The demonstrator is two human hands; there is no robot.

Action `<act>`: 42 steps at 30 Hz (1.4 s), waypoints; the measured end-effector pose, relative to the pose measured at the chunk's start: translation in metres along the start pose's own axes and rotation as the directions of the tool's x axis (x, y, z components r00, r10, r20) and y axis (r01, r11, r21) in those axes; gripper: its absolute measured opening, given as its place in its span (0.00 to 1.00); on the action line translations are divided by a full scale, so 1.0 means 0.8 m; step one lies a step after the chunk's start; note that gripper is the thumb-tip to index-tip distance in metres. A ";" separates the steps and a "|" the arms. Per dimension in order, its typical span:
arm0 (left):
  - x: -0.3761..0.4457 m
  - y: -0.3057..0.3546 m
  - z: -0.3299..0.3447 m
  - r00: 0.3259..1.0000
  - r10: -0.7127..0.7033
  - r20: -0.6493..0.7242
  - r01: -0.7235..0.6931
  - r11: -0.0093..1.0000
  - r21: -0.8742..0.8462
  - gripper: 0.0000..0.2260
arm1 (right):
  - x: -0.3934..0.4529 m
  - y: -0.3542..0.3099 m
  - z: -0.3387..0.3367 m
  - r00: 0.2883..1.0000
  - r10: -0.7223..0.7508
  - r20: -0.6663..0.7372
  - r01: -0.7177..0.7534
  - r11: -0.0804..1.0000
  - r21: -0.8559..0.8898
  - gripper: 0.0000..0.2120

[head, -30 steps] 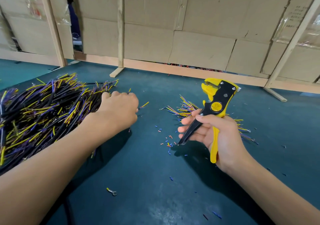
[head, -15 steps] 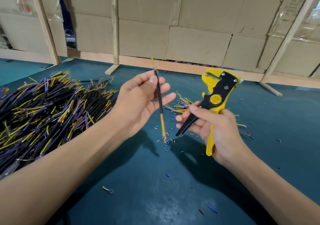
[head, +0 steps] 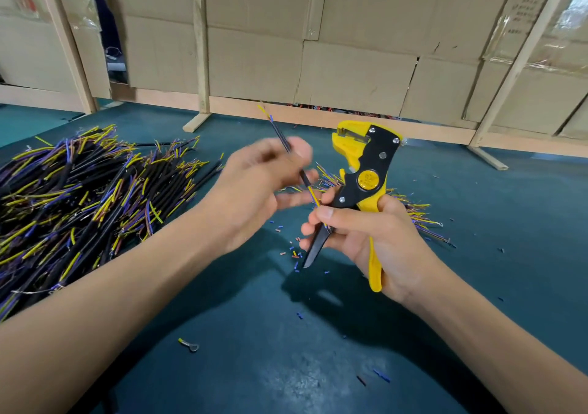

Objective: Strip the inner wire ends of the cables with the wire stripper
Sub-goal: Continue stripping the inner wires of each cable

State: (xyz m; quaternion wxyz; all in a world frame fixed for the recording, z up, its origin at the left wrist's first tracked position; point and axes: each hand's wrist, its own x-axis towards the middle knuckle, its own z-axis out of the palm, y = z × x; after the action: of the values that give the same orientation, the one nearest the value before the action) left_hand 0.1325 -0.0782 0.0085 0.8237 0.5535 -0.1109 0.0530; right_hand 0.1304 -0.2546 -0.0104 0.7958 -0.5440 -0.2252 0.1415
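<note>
A wall of flat brown cardboard panels (head: 356, 73) braced by pale wooden battens (head: 199, 44) closes the far side of a matte dark teal table (head: 254, 366). On the person's left the table carries a broad heap of cables (head: 73, 197): thin black round sheaths lying crisscross, each ending in splayed yellow, blue and brown inner wires. A smaller fan of cables (head: 416, 219) shows behind the right hand, its fine wire ends pointing outward.

The right hand (head: 378, 238) grasps the wire stripper (head: 366, 178), fingers curled round its handles; the yellow plastic handle sticks out below the palm and the slim black handle angles down past the fingertips. The tool's black plate body with silver rivets, a round yellow knob and a blocky yellow head stands upright above the fist.

The left hand (head: 257, 190) is motion-blurred. It holds a single cable (head: 292, 159) between thumb and fingers, though the exact grip cannot be made out. The cable slants from its frayed upper tip down to a bared yellow inner wire, which reaches the right hand's thumb just beside the stripper's lower body.

Tiny cylindrical scraps of insulation (head: 294, 253), blue, red and yellow, dot the table under the hands, and a small metal ring terminal (head: 190, 346) with a yellow collar lies nearer the person.
</note>
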 end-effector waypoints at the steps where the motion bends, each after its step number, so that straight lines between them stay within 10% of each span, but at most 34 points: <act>1: -0.003 -0.004 0.001 0.996 -0.038 0.077 0.026 0.989 0.146 0.06 | 0.000 -0.001 0.000 1.000 -0.011 -0.016 0.010 1.000 -0.007 0.08; 15: -0.006 -0.019 0.006 0.995 -0.095 0.007 0.090 0.957 0.276 0.17 | 0.010 0.001 -0.016 0.969 -0.006 -0.246 -0.012 0.997 -0.072 0.07; 26: -0.005 -0.001 -0.009 0.908 -0.367 0.201 0.274 0.884 0.380 0.16 | 0.014 -0.007 -0.024 0.927 -0.090 -0.365 0.085 0.996 -0.030 0.05; 42: -0.004 -0.005 -0.008 0.974 -0.220 0.050 0.217 0.974 0.072 0.10 | 0.006 0.003 -0.013 0.991 -0.012 -0.134 0.006 0.999 -0.044 0.10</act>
State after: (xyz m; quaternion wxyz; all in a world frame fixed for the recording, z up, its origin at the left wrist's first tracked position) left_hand 0.1312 -0.0733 0.0019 0.8022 0.5906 -0.0714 -0.0504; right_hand 0.1397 -0.2598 -0.0145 0.7977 -0.5684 -0.1769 0.0961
